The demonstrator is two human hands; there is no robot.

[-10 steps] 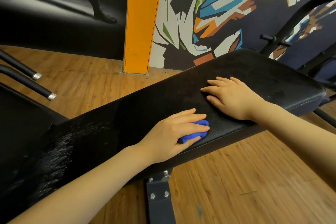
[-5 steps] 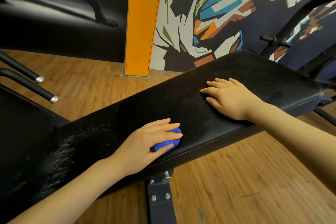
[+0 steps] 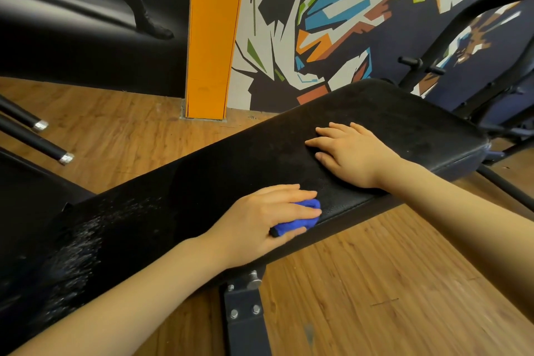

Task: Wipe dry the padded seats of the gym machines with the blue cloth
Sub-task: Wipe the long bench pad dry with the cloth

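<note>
Left hand: forearm entered from the lower left and reached up and to the right; palm down on the near edge of the padded seat, fingers extended over the blue cloth, thumb tucked against its near side, so the grip pinched the cloth and pressed it to the pad.

Right hand: forearm entered from the lower right; palm flat on the pad, fingers straight and slightly spread, pointing left; grip spread, holding nothing.

Blue cloth: bunched into a small wad, mostly hidden under the left hand's fingers; long axis ran from lower left to upper right, roughly along the seat's near edge; it lay just beside the right wrist, apart from it.

Padded seat: black, long axis from lower left to upper right; water droplets speckled its left portion.

Surroundings: metal support bracket under the seat; wooden floor; orange pillar; painted mural wall; two black bars with silver ends at left.
</note>
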